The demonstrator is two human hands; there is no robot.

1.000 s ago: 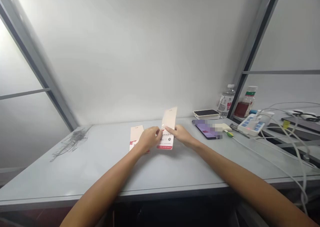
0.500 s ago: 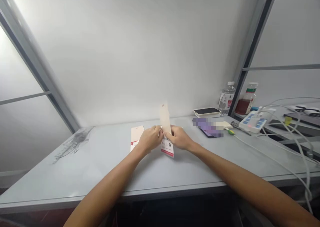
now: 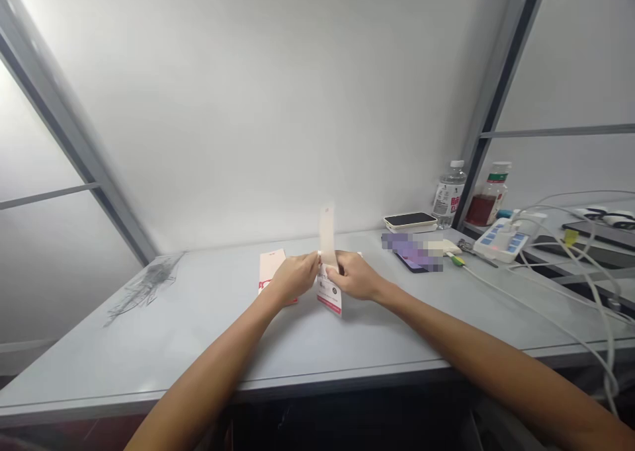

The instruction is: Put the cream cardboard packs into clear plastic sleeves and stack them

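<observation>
Peach cardstock tag [image 3: 328, 286] stands nearly upright between both hands, near the middle of the desk [image 3: 149, 345]. Its smooth, narrow upper end rises above the fingers, while its lower end, printed with small dark text and a red band, hangs below them. The left hand [image 3: 295, 278] and right hand [image 3: 354, 276] reach in from opposite sides, palms turned down and inward. Their fingers [image 3: 312, 263] close on the tag from both sides and grip it, with the forearms angled toward each other. A second peach card [image 3: 272, 269] with red print lies flat just beside the left hand, its lower end partly hidden by that hand. Further right along the desk's back edge sit a pixelated phone [image 3: 414, 256], a black-topped cream pad [image 3: 409, 221] and a water bottle [image 3: 449, 196]. Crumpled clear plastic [image 3: 146, 282] lies toward the left.
</observation>
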